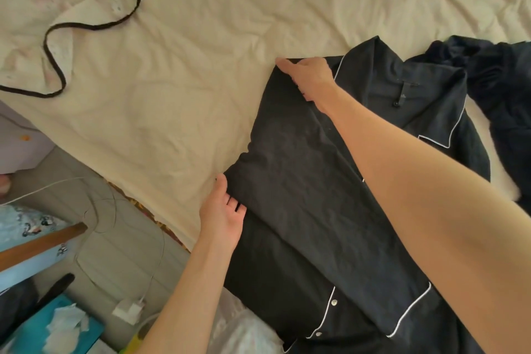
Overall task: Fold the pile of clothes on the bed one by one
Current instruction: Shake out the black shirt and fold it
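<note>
Dark pajama shirt [316, 181] with white piping lies flat on the cream bed [186, 80], close to the bed's near edge and toward its right side, collar pointing to the far side. One side panel is folded over the front. Left hand [222, 217] is at the fold's left edge, palm up, fingers slipped under the dark cloth, thumb resting along the edge. Right hand [309, 76] reaches across to the far corner of the fold, fingers curled, pinching the fabric at the shoulder. More dark clothing [500, 80] sits bunched just beside the collar, at the right edge. A cream garment with dark trim [57, 29] lies toward the far left corner, well apart.
</note>
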